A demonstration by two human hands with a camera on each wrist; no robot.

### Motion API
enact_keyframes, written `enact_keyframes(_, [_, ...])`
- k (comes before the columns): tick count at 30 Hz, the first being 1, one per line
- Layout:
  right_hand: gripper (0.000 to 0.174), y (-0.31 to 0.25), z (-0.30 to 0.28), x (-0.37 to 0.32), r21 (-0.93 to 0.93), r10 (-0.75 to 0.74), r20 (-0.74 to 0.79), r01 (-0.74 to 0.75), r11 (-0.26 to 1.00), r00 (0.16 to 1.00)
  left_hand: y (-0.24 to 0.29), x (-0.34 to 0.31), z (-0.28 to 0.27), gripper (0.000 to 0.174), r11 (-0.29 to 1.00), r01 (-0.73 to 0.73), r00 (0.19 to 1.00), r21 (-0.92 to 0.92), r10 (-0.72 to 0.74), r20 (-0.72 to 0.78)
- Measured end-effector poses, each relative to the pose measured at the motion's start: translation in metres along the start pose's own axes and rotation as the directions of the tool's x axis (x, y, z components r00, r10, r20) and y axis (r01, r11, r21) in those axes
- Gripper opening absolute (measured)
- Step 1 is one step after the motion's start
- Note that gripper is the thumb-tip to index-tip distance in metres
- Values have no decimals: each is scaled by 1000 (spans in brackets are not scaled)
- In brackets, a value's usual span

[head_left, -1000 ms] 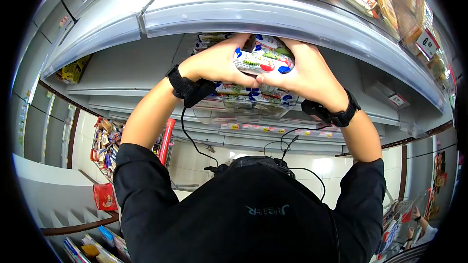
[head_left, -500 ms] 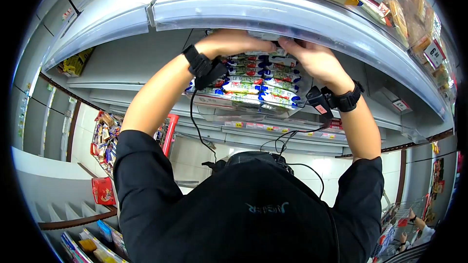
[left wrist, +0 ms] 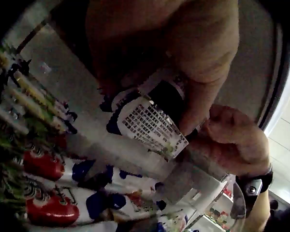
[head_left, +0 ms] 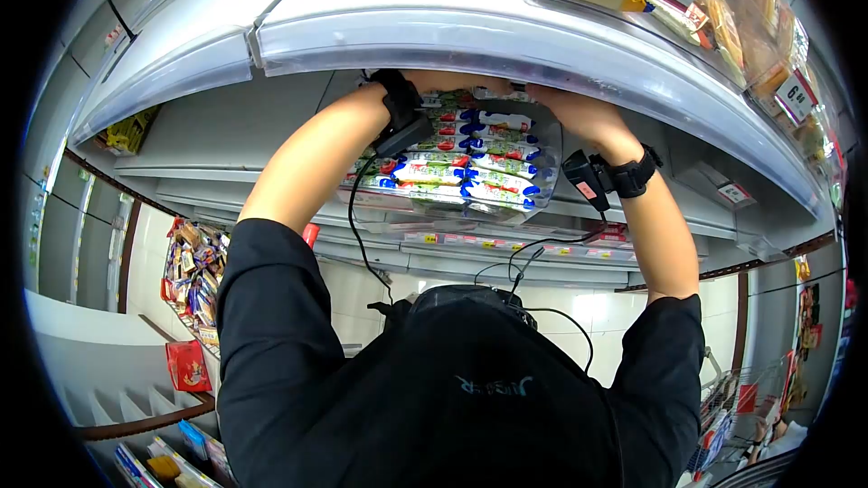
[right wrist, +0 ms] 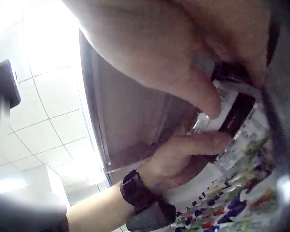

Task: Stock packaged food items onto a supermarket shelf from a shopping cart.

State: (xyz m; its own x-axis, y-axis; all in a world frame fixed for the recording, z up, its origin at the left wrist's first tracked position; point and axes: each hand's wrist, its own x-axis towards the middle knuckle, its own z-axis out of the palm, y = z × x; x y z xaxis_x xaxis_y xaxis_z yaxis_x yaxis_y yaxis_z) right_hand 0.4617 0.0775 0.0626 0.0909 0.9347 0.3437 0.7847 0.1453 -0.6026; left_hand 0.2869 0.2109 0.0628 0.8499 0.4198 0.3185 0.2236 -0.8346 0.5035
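Under the shelf edge, my left hand (head_left: 449,82) and right hand (head_left: 579,114) meet, fingers mostly hidden in the head view. In the left wrist view my left hand (left wrist: 193,53) grips white packets (left wrist: 152,128) with printed backs, the right hand (left wrist: 237,140) close beside it. The right wrist view has my right hand (right wrist: 169,58) holding the same packets (right wrist: 241,113), its thumb on top, and the left thumb pressing nearby. Below lie rows of white, blue and red packets (head_left: 497,164) in a clear bin (head_left: 550,183).
The upper shelf's clear front edge (head_left: 434,41) runs above both wrists. A black cable (head_left: 354,217) hangs from the left wrist camera. At left stands a cart full of packages (head_left: 194,271); yellow packs (head_left: 129,133) lie at the shelf's left end.
Since one second ago, both hands have moved back beneath the upper shelf with the packets, uncovering the rows in the bin. The left forearm reaches further in than half a second ago.
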Motion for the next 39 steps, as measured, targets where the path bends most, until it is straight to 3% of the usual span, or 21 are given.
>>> enact_keyframes(3, [32,6,6,2,61,-4,21,3,998,1000,-4,4,8,51,1000,27,999,14,-28,28])
enact_keyframes(4, [31,2,5,0,2,4,33,-4,1000,999,-3,6,10,48,986,127,986,-109,-113,126])
enact_keyframes(5, [35,-3,2,-1,21,43,110,-46,999,993,-9,8,15,48,987,122,986,-107,-108,125])
enact_keyframes(7, [38,-4,5,-7,119,74,101,-86,989,992,-16,7,23,49,975,79,992,-209,-56,114])
enact_keyframes(8, [38,-3,5,-7,118,73,101,-85,989,992,-20,10,25,51,909,271,942,-317,-183,281])
enact_keyframes(9, [39,-2,4,-8,170,51,116,-71,983,992,-19,10,25,51,910,270,943,-316,-182,280])
enact_keyframes(11, [40,-1,4,-9,223,31,133,-60,973,991,-16,8,27,50,985,17,995,-174,0,97])
enact_keyframes(15, [38,-9,-2,-14,286,43,145,-83,955,989,-9,7,22,47,972,109,986,-208,-79,146])
enact_keyframes(18, [38,-11,-4,-15,289,67,158,-112,951,985,-10,5,26,48,938,143,989,-317,-124,79])
enact_keyframes(20, [37,-9,-4,-15,312,86,173,-138,940,981,-11,5,27,50,850,173,985,-497,-139,105])
enact_keyframes(23, [36,-1,-2,-15,354,84,171,-141,925,982,-8,2,25,51,819,197,980,-539,-165,108])
enact_keyframes(31, [31,1,-3,-18,282,27,42,-38,959,999,-13,-2,19,51,843,176,984,-508,-151,91])
enact_keyframes(34, [30,-2,-4,-20,330,70,70,-90,940,995,-15,-2,21,52,866,169,985,-470,-143,92])
enact_keyframes(39, [29,1,-3,-20,394,24,72,-51,918,997,-20,2,27,52,916,171,982,-362,-130,135])
